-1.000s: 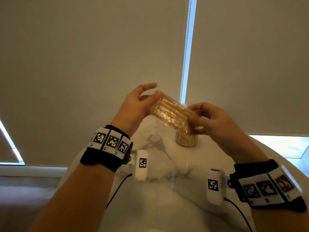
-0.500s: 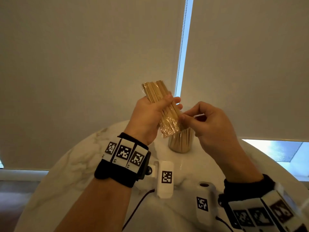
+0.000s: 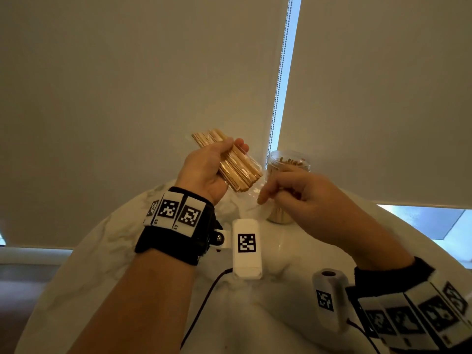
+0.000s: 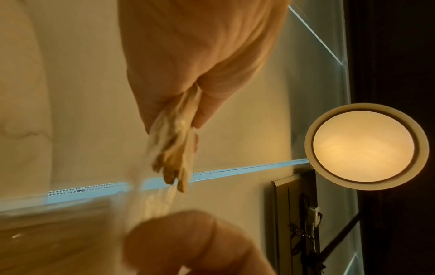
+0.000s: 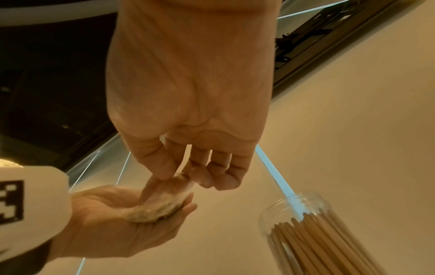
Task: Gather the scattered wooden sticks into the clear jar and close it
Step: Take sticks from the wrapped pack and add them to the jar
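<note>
My left hand (image 3: pixel 209 169) grips a bundle of wooden sticks (image 3: pixel 237 167) in the air, tilted, its lower end still in a clear plastic wrapper (image 3: pixel 251 198). My right hand (image 3: pixel 288 192) is just below and to the right and pinches the wrapper's loose end between thumb and forefinger. The right wrist view shows that pinch on the wrapper (image 5: pixel 169 195) over the left hand (image 5: pixel 113 223). The left wrist view shows stick ends (image 4: pixel 174 163) jutting from the left hand's grip. The clear jar (image 3: pixel 288 162) stands open behind the right hand, with sticks inside (image 5: pixel 329 241). No lid shows.
The round white marble table (image 3: pixel 127 251) lies under both arms, its curved edge at left and right. Closed roller blinds (image 3: pixel 127 98) hang right behind it, with a bead chain (image 3: pixel 279 85) in the gap. A round lit lamp (image 4: pixel 364 147) appears in the left wrist view.
The bundle, first held level by both hands, now sits tilted in the left hand alone. The right hand has let go of the sticks' end, dropped lower and holds the wrapper.
</note>
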The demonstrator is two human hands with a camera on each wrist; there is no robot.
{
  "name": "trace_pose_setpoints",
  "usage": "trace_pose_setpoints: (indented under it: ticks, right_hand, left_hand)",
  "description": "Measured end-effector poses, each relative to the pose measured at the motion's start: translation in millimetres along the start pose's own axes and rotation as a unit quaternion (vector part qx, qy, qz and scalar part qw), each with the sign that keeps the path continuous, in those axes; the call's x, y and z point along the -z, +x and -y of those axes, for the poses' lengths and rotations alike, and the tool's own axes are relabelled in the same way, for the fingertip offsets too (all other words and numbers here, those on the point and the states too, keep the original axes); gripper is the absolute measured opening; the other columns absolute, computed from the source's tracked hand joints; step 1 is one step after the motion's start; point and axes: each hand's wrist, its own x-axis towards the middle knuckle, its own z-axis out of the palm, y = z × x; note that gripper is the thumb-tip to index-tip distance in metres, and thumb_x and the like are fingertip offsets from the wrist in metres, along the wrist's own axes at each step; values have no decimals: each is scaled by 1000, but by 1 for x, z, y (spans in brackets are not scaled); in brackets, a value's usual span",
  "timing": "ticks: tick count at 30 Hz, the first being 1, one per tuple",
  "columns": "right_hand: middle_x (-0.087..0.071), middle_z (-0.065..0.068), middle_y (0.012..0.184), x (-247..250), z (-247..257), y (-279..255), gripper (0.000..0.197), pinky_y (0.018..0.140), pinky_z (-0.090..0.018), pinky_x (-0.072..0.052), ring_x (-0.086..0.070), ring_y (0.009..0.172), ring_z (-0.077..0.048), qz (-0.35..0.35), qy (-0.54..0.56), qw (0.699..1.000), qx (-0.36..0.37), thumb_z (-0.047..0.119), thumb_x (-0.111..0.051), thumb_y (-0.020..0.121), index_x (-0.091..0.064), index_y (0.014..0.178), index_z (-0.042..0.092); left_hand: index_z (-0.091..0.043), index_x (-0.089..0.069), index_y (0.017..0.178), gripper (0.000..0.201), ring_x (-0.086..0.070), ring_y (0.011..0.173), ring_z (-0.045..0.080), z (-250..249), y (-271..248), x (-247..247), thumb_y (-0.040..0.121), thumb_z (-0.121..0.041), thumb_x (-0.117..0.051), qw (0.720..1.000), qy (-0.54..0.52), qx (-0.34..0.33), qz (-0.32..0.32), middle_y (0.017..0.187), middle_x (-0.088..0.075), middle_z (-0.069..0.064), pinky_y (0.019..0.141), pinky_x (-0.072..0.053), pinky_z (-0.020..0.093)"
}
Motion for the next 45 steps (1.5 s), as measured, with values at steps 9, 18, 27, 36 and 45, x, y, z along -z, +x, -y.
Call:
trace_pose_setpoints:
  ticks: [9, 18, 27, 36, 45]
  right_hand:
    - [-68, -10, 91, -25, -13, 14, 49, 90, -48, -57, -69, 88, -27, -106, 508, 775, -361, 50, -46, 101, -60, 115, 5]
    - [-67, -19, 103, -43, -33, 14, 35, 63, -35, -62, -67, 84, -28, -92, 694, 616, -361, 15, -38, 104, -57, 131, 4]
    - [-64, -15, 83, -51, -36, 9, 32, 73, -36, -62, -68, 75, -25, -72, 612, 685, -388, 16, -41, 103, -62, 117, -3]
    - [-59, -7, 66, -51, -38, 8, 51, 41, -21, -45, -54, 49, -13, -28, 499, 768, -400, 52, -44, 102, -65, 91, 6]
    - [-53, -3, 58, -47, -45, 10, 50, 42, -22, -29, -34, 40, -9, -66, 457, 797, -391, 51, -45, 102, -63, 84, 9]
  left_hand:
    - [-18, -64, 101, 10, -72, 85, 14, 17, -21, -32, 100, -11, -57, 974, 106, -200, -15, 87, -73, 0, 81, -58, 36]
    - [-26, -63, 99, 13, -70, 99, 20, 38, -33, -48, 97, -37, -56, 959, 168, -227, 5, 103, -74, 4, 89, -56, 42]
    - [-20, -63, 110, 14, -70, 95, 16, 18, -37, -45, 103, -26, -52, 971, 17, -238, 3, 99, -71, 1, 95, -50, 42]
    - [-13, -62, 115, 25, -70, 91, 18, 19, -37, -43, 102, -2, -44, 974, -9, -228, 14, 94, -71, 4, 92, -52, 37]
    - [-15, -55, 133, 32, -69, 112, 15, 20, -35, -40, 108, -30, -41, 976, 114, -168, 83, 113, -76, 2, 97, -49, 35]
